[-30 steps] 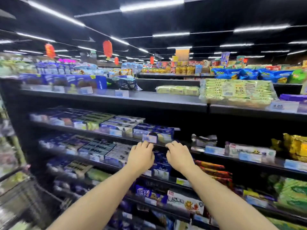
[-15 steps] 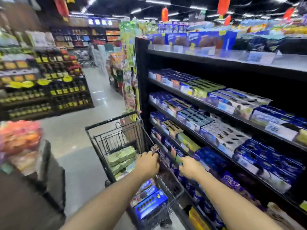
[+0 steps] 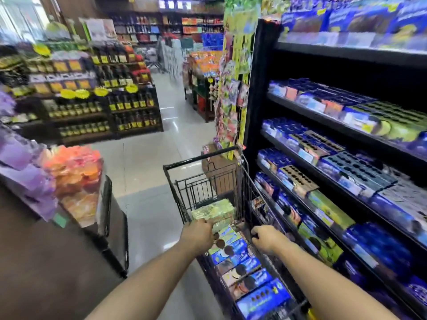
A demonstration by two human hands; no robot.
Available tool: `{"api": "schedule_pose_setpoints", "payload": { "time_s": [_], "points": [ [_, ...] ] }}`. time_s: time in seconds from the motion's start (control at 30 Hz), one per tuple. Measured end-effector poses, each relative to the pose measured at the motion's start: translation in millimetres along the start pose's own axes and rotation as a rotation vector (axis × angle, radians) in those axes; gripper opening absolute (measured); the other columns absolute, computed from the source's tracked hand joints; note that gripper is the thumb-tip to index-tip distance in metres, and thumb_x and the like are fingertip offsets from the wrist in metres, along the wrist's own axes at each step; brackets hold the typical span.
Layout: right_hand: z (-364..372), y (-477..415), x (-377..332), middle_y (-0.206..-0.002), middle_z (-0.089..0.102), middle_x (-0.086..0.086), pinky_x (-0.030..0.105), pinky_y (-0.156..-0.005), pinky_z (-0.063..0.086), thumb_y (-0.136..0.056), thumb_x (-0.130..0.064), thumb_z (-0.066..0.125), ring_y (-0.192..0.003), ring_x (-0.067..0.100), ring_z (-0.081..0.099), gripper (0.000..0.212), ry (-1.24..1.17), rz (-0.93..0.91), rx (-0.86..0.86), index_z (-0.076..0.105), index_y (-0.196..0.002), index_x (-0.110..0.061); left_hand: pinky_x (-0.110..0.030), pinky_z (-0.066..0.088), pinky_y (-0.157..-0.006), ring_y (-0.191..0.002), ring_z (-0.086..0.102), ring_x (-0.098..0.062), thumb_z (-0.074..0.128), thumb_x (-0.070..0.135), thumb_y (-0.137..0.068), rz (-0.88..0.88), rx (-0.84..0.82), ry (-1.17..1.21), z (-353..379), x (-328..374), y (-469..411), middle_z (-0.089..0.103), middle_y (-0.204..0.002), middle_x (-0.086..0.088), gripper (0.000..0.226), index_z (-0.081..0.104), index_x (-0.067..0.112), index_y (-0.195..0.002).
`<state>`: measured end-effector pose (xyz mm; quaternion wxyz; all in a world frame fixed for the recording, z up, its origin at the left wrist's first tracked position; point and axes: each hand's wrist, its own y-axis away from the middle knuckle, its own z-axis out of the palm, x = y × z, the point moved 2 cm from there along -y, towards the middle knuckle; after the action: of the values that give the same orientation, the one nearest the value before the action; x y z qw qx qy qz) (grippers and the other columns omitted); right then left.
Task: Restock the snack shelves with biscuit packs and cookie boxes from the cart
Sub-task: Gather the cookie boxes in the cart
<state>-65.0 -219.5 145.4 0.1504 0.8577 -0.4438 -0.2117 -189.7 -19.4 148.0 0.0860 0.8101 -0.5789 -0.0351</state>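
A grey tiled floor (image 3: 147, 162) runs up the middle of the frame between store aisles. Bottle racks (image 3: 111, 105) fill the upper left; black snack shelves (image 3: 346, 135) stacked with blue boxes line the right. The cart (image 3: 208, 181) stands just beside them at lower centre, holding green packs (image 3: 213, 212) and blue cookie boxes (image 3: 245, 271). Left hand (image 3: 197, 234) reaches over the packs, right hand (image 3: 265, 239) over the cart's right side; whether the fingers grip anything cannot be told.

- Black wire cart (image 3: 184, 192) stands on the grey tiled floor (image 3: 147, 172), just beside the snack shelves (image 3: 346, 132).
- Cart holds pale green biscuit packs (image 3: 213, 212) at the far end, blue cookie boxes (image 3: 242, 273) in a row nearer.
- Shelf tiers carry flat-lying blue cookie boxes, with some green ones.
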Motion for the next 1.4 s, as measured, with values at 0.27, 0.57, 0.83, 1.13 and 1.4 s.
{"api": "schedule_pose_setpoints", "payload": {
  "time_s": [0.27,0.57,0.83,1.13,1.4],
  "points": [
    [4.8,-76.8,-10.4,-0.123,0.063,0.008,0.034,-0.084,0.051,-0.093,-0.027,0.044,-0.105,0.027,0.062,0.032,-0.02,0.007,-0.081,0.061,-0.119,-0.017,-0.041,0.047,-0.09,-0.111,0.062,-0.032,0.049,0.022,-0.094,-0.009,-0.105,-0.02,20.7,-35.1,-64.4,0.063,-0.122,-0.009,0.031,0.058,0.018,-0.124],
    [-29.7,-181.9,1.1,-0.125,0.065,0.015,0.031,-0.087,0.048,-0.094,-0.023,0.047,-0.112,0.031,0.061,0.033,-0.078,-0.053,-0.133,0.065,-0.118,-0.009,-0.04,0.047,-0.087,-0.104,0.064,-0.033,0.053,0.006,-0.088,-0.054,-0.147,-0.06,2.2,-48.2,-152.3,0.067,-0.112,-0.01,0.021,0.059,0.014,-0.106],
    [2.0,-268.9,-3.5,-0.12,0.066,0.02,0.03,-0.08,0.047,-0.096,-0.021,0.049,-0.106,0.03,0.062,0.028,-0.234,-0.014,-0.207,0.064,-0.115,-0.006,-0.042,0.043,-0.094,-0.102,0.062,-0.034,0.049,0.001,-0.089,0.007,-0.175,-0.153,47.6,-76.0,-226.8,0.069,-0.105,-0.011,0.033,0.054,0.017,-0.117],
    [113.6,-358.3,-29.7,-0.148,0.05,0.012,0.025,-0.092,0.041,-0.099,-0.032,0.054,-0.129,0.027,0.052,0.05,-0.684,0.332,-0.279,0.048,-0.145,-0.011,-0.048,0.032,-0.11,-0.11,0.055,-0.034,0.044,0.028,-0.095,0.267,-0.214,-0.202,144.0,-163.0,-322.1,0.066,-0.11,-0.007,0.025,0.06,0.017,-0.11],
    [188.2,-414.8,-54.4,-0.149,0.043,0.015,0.047,-0.11,0.041,-0.079,-0.065,0.07,-0.13,0.035,0.048,0.1,-1.417,0.82,-0.157,0.027,-0.152,-0.012,-0.052,0.04,-0.104,-0.101,0.06,-0.032,0.05,0.039,-0.089,0.488,-0.144,-0.131,181.3,-201.7,-339.4,0.067,-0.097,-0.004,0.028,0.068,0.019,-0.099]
  ]
}}
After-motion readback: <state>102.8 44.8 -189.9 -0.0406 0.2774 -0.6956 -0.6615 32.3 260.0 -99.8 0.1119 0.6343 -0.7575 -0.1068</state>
